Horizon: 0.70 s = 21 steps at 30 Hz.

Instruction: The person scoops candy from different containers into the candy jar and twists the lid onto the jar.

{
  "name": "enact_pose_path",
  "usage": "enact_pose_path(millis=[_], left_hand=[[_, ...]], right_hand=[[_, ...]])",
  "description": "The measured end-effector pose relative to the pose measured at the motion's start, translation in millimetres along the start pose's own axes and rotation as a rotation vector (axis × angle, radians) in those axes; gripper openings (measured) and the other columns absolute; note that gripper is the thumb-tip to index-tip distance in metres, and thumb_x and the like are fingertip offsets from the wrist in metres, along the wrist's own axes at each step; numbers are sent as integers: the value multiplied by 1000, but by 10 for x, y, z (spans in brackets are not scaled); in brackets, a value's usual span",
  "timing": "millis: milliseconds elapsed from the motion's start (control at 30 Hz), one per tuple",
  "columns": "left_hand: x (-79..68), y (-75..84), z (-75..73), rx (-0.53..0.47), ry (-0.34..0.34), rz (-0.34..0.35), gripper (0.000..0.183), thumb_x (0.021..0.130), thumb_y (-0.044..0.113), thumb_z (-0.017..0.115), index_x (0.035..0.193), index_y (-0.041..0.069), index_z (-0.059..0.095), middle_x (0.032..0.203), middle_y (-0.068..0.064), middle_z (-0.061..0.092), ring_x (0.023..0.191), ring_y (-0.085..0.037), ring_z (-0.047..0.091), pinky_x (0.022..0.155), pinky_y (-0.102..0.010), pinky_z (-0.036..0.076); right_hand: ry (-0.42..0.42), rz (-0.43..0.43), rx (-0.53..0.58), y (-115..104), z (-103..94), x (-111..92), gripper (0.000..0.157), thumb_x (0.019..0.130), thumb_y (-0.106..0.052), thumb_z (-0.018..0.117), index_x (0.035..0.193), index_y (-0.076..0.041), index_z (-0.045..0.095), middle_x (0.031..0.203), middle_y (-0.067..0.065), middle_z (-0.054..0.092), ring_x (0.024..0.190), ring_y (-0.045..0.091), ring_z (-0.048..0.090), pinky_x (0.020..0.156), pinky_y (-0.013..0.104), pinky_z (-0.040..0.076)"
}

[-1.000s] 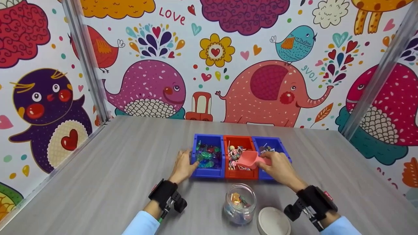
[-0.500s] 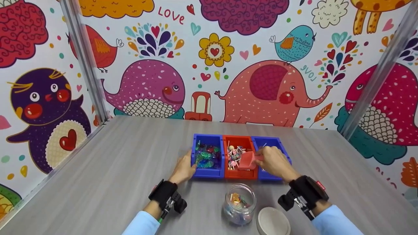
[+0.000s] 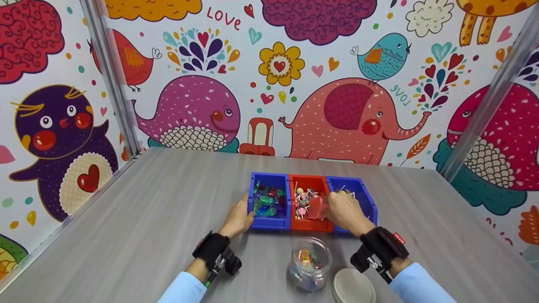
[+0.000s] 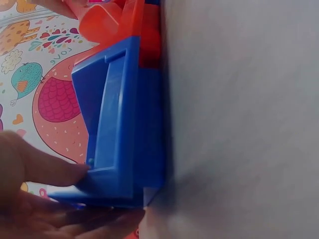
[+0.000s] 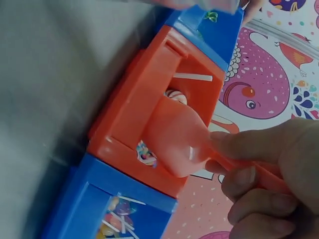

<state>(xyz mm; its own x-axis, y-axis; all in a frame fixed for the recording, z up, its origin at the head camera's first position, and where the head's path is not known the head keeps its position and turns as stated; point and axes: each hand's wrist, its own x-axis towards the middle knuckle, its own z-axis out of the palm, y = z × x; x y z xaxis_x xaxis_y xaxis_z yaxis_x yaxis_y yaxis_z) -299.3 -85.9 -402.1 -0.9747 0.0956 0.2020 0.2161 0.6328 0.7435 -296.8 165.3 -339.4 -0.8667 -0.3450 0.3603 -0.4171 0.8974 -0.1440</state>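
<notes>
My right hand holds a pink scoop by its handle. The scoop's bowl is tipped down into the middle red bin, among small lollipop-like pieces with white sticks. In the right wrist view the thumb and curled fingers wrap the handle. At the row's left end, my left hand grips the side wall of a blue bin, thumb over the rim and fingers outside, as the left wrist view shows. Green, blue and red translucent pieces fill this bin.
Another blue bin, partly behind my right hand, holds more stick pieces. A clear open jar with colourful pieces inside stands in front of the bins. A pale round lid lies beside it. Printed walls enclose the grey table.
My right hand has moved left with the scoop, and the scoop has tilted from nearly level to steeply down in the red bin. My left hand stays on the blue bin.
</notes>
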Motion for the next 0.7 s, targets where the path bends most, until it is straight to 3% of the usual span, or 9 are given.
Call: enact_pose_path(millis=[167,333,400,500,700], left_hand=[[1,5,2,12,-7,-11,61,83,-5,52,136,-8,23,132,-28,37,121,-39,36,100,-46,30],[10,6,-10,28,-4,-12,62,83,-5,53,137,-8,22,132,-29,37,120,-40,36,100,-46,30],[14,5,-15,33,1,-10,61,83,-5,52,137,-7,22,132,-29,37,120,-40,36,100,-47,30],[15,4,-18,41,-1,2,61,84,-4,52,136,-9,22,131,-29,38,120,-40,37,99,-46,30],[9,-6,-8,48,-5,41,59,82,-7,52,133,-14,23,127,-33,40,116,-40,41,95,-46,35]], right_hand=[[11,-18,113,69,57,-1,8,71,-4,69,65,-3,64,53,2,56,46,11,43,41,25,35],[37,-11,150,93,104,-11,11,73,-3,67,63,-2,63,48,-7,33,45,9,32,43,22,21],[62,-30,141,89,138,-14,12,73,-3,66,63,-2,62,49,-8,26,46,10,30,44,22,20],[93,-38,146,79,190,-26,12,73,-2,66,62,-2,61,48,-8,27,45,9,31,43,21,22],[71,51,225,61,256,-49,16,74,0,63,58,-3,58,48,-8,24,44,8,29,42,19,18]])
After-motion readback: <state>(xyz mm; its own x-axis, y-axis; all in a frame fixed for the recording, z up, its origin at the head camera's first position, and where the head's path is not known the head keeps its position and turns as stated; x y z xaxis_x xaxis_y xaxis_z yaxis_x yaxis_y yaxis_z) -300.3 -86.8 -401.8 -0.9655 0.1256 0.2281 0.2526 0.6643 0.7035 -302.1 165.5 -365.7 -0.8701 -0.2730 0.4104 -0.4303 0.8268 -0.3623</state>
